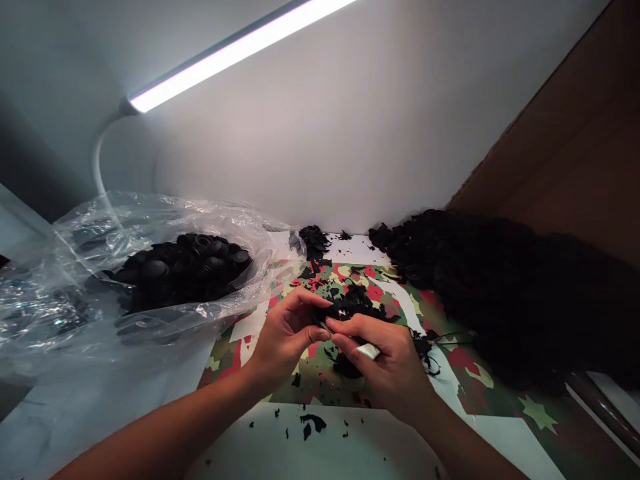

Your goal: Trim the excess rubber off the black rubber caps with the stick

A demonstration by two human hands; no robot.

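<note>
Above the middle of the worktop, my left hand (283,337) pinches a small black part (323,313), probably rubber, between thumb and fingers. Most of that part is hidden by the fingers. My right hand (387,357) is closed around a slim tool with a pale, flat handle end (369,351). The tool's tip meets the black part at the left fingertips, and its exact kind is hard to make out. Torn black scraps (356,301) lie behind and beneath both hands on a camouflage-patterned sheet (320,396).
To the left, a clear plastic bag (273,230) lies open around black ribbed round parts (187,270). A large dark heap (500,293) fills the right side, before a cardboard panel (565,140). A lit tube lamp (240,53) hangs above. Black crumbs dot the white front surface (260,453).
</note>
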